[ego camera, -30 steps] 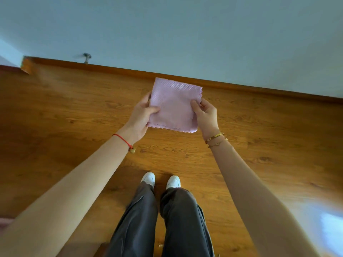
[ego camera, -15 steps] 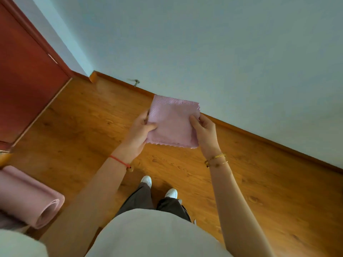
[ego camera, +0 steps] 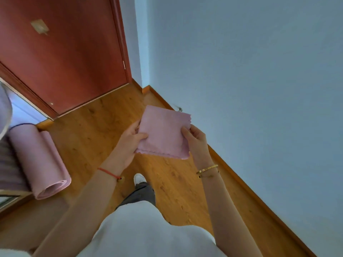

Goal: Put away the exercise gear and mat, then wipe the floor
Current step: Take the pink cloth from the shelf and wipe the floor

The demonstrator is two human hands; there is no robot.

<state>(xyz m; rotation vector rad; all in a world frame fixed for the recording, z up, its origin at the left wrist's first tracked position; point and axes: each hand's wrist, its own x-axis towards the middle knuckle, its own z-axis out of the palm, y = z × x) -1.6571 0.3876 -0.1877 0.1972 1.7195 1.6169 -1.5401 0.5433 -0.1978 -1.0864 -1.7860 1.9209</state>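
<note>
Overhead, both thumbs pinch the pink cloth (ego camera: 164,132) between left hand (ego camera: 128,143) and right hand (ego camera: 196,141).

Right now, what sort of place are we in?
Probably a room in a home, at a corner by a door: wood-plank floor, red-brown door, pale blue wall. A rolled pink mat sits at the left; the left hand and right hand hold a pink cloth.

Two hands are showing: one left hand (ego camera: 128,143) and one right hand (ego camera: 197,141), both gripping one pink cloth (ego camera: 163,134). One rolled pink mat (ego camera: 40,160), one red door (ego camera: 65,52), one white shoe (ego camera: 139,178), one red string bracelet (ego camera: 109,173) and two gold bangles (ego camera: 207,168) are showing too.
</note>
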